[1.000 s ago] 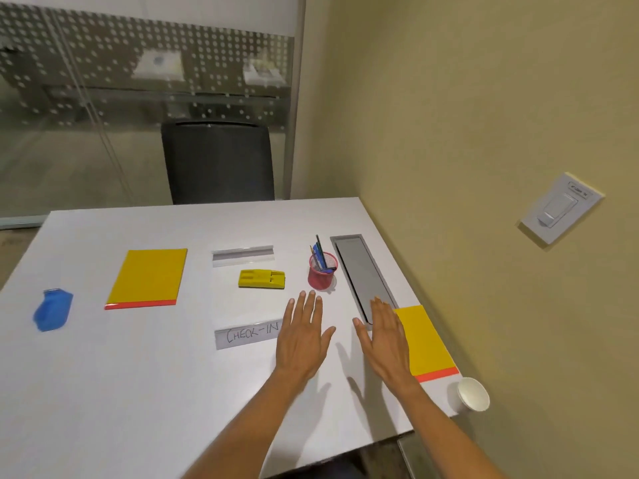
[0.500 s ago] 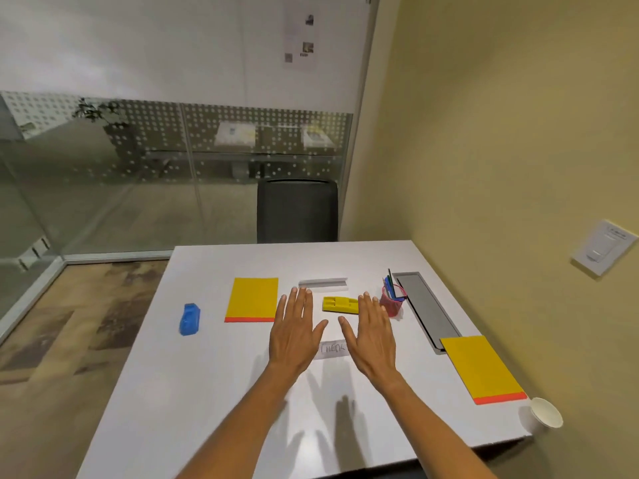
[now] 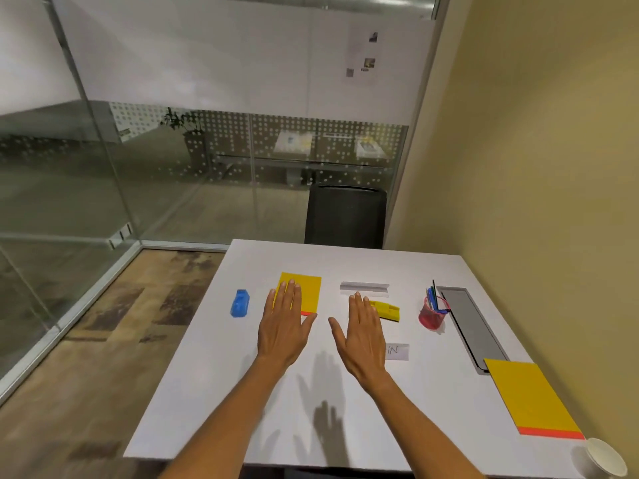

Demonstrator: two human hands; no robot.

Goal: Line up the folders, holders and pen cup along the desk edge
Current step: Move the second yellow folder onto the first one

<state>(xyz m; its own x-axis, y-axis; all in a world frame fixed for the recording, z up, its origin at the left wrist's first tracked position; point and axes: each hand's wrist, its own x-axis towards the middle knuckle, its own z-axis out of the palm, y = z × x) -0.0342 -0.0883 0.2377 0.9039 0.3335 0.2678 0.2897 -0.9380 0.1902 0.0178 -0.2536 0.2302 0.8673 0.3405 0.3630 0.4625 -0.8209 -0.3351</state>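
On the white desk (image 3: 214, 392) lie two yellow folders with orange edges: one (image 3: 307, 288) at mid-left, one (image 3: 529, 395) at the near right. A clear sign holder (image 3: 364, 288) lies behind a yellow holder (image 3: 389, 310). A red mesh pen cup (image 3: 432, 316) with pens stands to the right. A "CHECK-IN" sign (image 3: 397, 351) lies partly hidden by my right hand (image 3: 363, 335). My left hand (image 3: 285, 323) hovers open over the left folder's near corner. Both hands are flat, fingers apart, holding nothing.
A blue object (image 3: 240, 303) lies left of the folder. A grey cable tray (image 3: 472, 326) is set into the desk near the yellow wall. A white paper cup (image 3: 605, 461) sits at the near right corner. A black chair (image 3: 345, 216) stands behind the desk.
The view has pulled back and turned left. Both open hands have drifted left, from over the sign to over the left folder and the yellow holder.
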